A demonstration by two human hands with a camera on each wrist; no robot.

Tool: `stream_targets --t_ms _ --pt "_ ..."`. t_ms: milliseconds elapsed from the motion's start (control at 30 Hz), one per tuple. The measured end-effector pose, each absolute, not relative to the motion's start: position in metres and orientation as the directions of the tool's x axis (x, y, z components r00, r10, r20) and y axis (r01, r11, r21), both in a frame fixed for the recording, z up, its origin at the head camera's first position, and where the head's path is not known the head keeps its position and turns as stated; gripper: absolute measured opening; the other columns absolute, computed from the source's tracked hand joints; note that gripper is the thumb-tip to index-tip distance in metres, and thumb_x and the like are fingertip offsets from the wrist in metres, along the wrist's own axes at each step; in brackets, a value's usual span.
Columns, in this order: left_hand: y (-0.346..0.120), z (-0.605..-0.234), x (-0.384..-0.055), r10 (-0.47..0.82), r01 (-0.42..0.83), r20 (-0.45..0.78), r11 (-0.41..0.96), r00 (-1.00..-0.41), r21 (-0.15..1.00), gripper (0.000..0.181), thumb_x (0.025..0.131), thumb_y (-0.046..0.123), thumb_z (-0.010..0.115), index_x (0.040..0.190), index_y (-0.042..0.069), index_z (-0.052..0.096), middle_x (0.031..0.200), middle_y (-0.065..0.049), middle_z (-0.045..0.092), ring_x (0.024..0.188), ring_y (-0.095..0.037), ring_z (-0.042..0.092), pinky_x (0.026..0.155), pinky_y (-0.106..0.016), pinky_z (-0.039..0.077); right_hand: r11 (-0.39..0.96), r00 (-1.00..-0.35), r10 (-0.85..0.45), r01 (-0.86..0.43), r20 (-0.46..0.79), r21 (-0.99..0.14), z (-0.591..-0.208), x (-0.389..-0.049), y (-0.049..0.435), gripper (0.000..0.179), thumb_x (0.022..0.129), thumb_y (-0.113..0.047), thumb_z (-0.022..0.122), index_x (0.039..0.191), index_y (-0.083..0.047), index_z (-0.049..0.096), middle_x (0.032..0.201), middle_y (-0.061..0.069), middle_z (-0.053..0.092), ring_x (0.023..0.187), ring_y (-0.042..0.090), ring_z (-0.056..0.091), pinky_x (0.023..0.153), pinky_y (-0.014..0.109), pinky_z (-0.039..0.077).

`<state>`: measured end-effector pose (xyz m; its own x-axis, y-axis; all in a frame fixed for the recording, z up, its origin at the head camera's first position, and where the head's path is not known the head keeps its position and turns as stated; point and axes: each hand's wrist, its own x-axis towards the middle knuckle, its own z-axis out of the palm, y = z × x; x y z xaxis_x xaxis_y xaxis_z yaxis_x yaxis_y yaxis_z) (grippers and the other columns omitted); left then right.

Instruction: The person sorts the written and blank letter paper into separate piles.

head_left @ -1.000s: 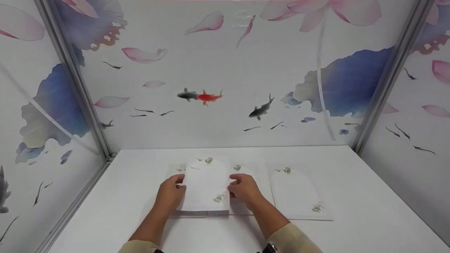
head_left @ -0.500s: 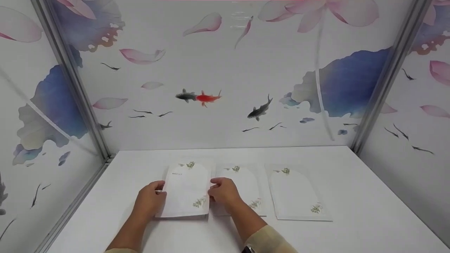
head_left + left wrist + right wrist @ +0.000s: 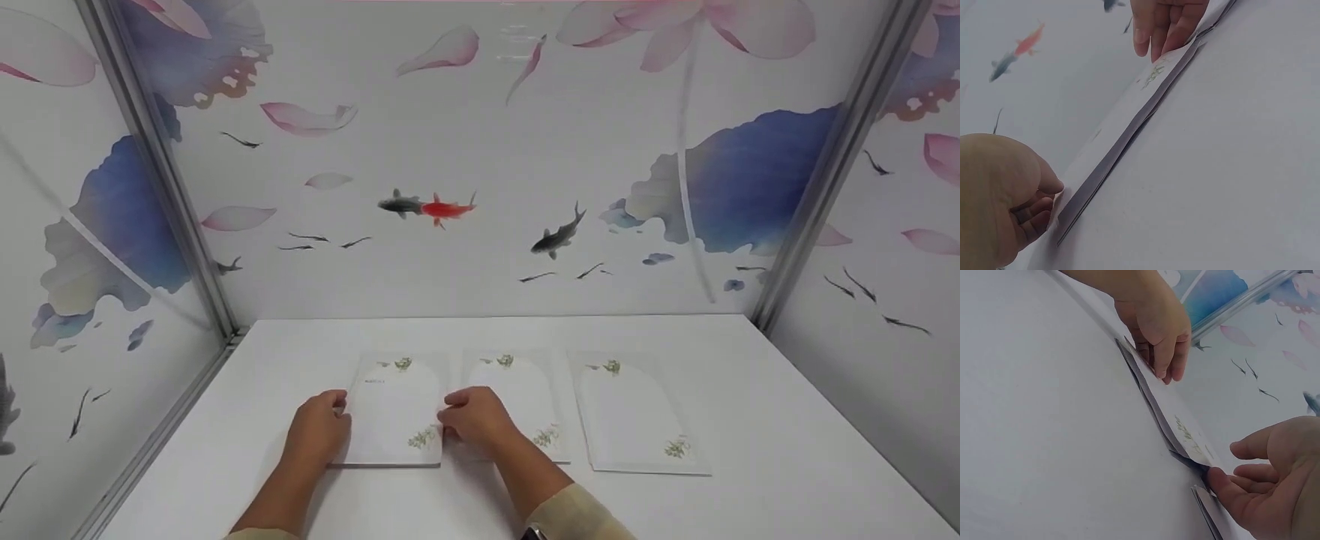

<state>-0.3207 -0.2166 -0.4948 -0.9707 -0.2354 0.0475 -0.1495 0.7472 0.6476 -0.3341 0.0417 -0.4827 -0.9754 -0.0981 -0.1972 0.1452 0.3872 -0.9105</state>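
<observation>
"White tabletop (image 3: 795,442), fish-painted wall (image 3: 637,135). How do we stand?"

"Our left hand (image 3: 319,427) pinches the left edge of the leftmost printed stack (image 3: 390,412), which lies between our hands, long axis pointing away, neither nearer. Our right hand (image 3: 480,416) touches its right edge, index finger clear of the thumb. Then the middle stack (image 3: 517,390), the right stack (image 3: 630,412)."

"Changed?"

"A second ago we had its top part raised, further right."

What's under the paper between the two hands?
Under that paper, the wrist views show thin edges of more sheets, and below them the white table. The sheets' faces are covered, so any pictures there can't be seen.
</observation>
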Motion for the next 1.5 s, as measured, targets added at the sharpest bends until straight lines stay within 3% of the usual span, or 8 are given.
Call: stream_targets --t_ms 133,333,533,933,1200,1500 --pt "-0.218 -0.493 -0.321 -0.243 -0.142 0.065 0.741 -0.968 0.657 0.047 0.105 0.011 0.059 0.15 -0.001 0.056 0.148 -0.023 0.064 0.143 -0.047 0.056 0.118 -0.06 0.047 0.383 -0.981 -0.133 0.078 -0.139 -0.921 -0.482 -0.332 0.045 0.037 0.098 -0.023 0.076 0.13 -0.005 0.072 0.114 0.007 0.076 0.095 0.017 0.073 0.084 0.034 0.063" --pt "-0.202 -0.49 -0.336 -0.244 -0.102 0.093 0.682 -0.965 0.725 0.048 0.105 0.02 0.064 0.149 0.003 0.059 0.146 -0.019 0.066 0.132 -0.038 0.066 0.11 -0.054 0.055 0.359 -0.984 -0.166 -0.004 -0.059 -0.933 -0.479 -0.335 0.065 0.041 0.1 -0.027 0.075 0.135 -0.005 0.071 0.117 0.006 0.077 0.098 0.02 0.076 0.087 0.035 0.063" --pt "-0.167 -0.49 -0.348 -0.194 -0.043 0.104 0.63 -0.975 0.775 0.045 0.103 0.024 0.069 0.145 0.009 0.064 0.14 -0.011 0.07 0.124 -0.027 0.068 0.105 -0.047 0.058 0.347 -0.988 -0.148 -0.011 -0.043 -0.938 -0.478 -0.344 0.095 0.044 0.101 -0.028 0.074 0.139 -0.005 0.069 0.124 0.009 0.076 0.106 0.023 0.077 0.092 0.036 0.064" --pt "-0.106 -0.493 -0.357 -0.106 0.024 0.108 0.596 -0.988 0.803 0.042 0.103 0.029 0.07 0.143 0.015 0.068 0.135 -0.003 0.072 0.118 -0.02 0.068 0.105 -0.044 0.058 0.365 -0.998 -0.035 0.028 -0.044 -0.93 -0.476 -0.352 0.162 0.046 0.102 -0.03 0.074 0.142 -0.006 0.067 0.127 0.008 0.076 0.111 0.025 0.076 0.098 0.04 0.064" --pt "-0.069 -0.485 -0.356 -0.017 0.06 0.081 0.533 -0.997 0.844 0.044 0.104 0.028 0.069 0.145 0.014 0.065 0.137 -0.004 0.07 0.119 -0.021 0.066 0.101 -0.041 0.059 0.339 -1.0 -0.003 0.014 -0.016 -0.941 -0.48 -0.35 0.2 0.048 0.102 -0.027 0.073 0.144 -0.005 0.065 0.13 0.012 0.073 0.121 0.029 0.073 0.102 0.04 0.063" --pt "-0.049 -0.485 -0.354 0.008 0.079 0.088 0.531 -0.996 0.844 0.043 0.104 0.029 0.069 0.144 0.015 0.066 0.136 -0.003 0.071 0.122 -0.021 0.066 0.105 -0.042 0.059 0.39 -0.999 0.03 0.025 -0.014 -0.921 -0.481 -0.349 0.216 0.053 0.103 -0.031 0.073 0.148 -0.006 0.062 0.135 0.011 0.071 0.12 0.023 0.073 0.104 0.04 0.062"
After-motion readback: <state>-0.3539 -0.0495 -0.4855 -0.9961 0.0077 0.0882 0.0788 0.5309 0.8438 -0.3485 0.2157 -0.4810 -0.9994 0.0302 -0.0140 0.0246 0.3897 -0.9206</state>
